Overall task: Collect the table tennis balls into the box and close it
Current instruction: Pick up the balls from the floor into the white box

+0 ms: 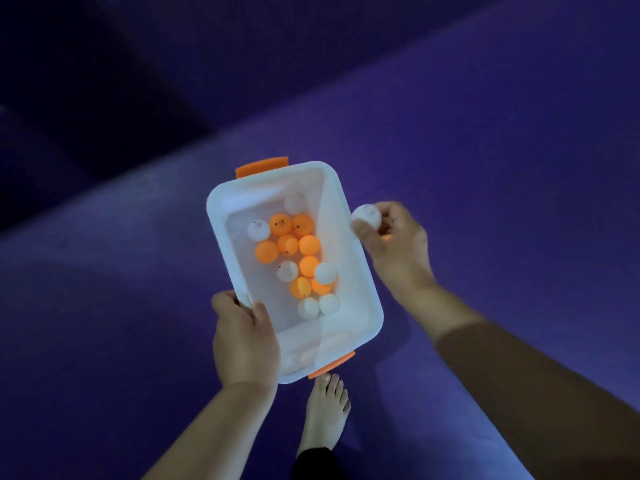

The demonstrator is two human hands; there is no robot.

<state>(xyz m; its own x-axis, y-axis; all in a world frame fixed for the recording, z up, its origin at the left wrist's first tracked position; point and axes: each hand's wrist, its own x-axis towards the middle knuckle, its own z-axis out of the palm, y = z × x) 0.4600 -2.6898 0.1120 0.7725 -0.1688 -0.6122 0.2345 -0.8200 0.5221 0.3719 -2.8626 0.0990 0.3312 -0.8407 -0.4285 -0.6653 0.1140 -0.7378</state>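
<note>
Head camera view, looking straight down in dim bluish light at two bare hands over a dark purple floor [485, 168]. The left hand [244, 341] holds a white translucent plastic box with orange latch clips [360, 278] by its near-left corner, thumb hooked over the rim, the other fingers out of sight beneath it. The box is held in the air, open, with no lid in sight. Inside lie orange and white table tennis balls [294, 258], clustered along the middle of the bottom, some with small printed faces.

The right hand [394, 244] sits just beside the right rim of the box. Its thumb and fingertips pinch a white table tennis ball [367, 218], which is almost touching the rim but outside it. A sliver of orange [386, 238] shows deeper in the curled palm, probably a second ball, though it is too hidden to be sure. A bare foot [327, 410] stands below the box.

To do this drop well, the hand should probably carry the ball clear over the rim and release it low, so it does not bounce back out. Keeping the box level would help stop the loose balls from rolling. If a second ball is in the palm, loosening the fingers one at a time seems safer.
</note>
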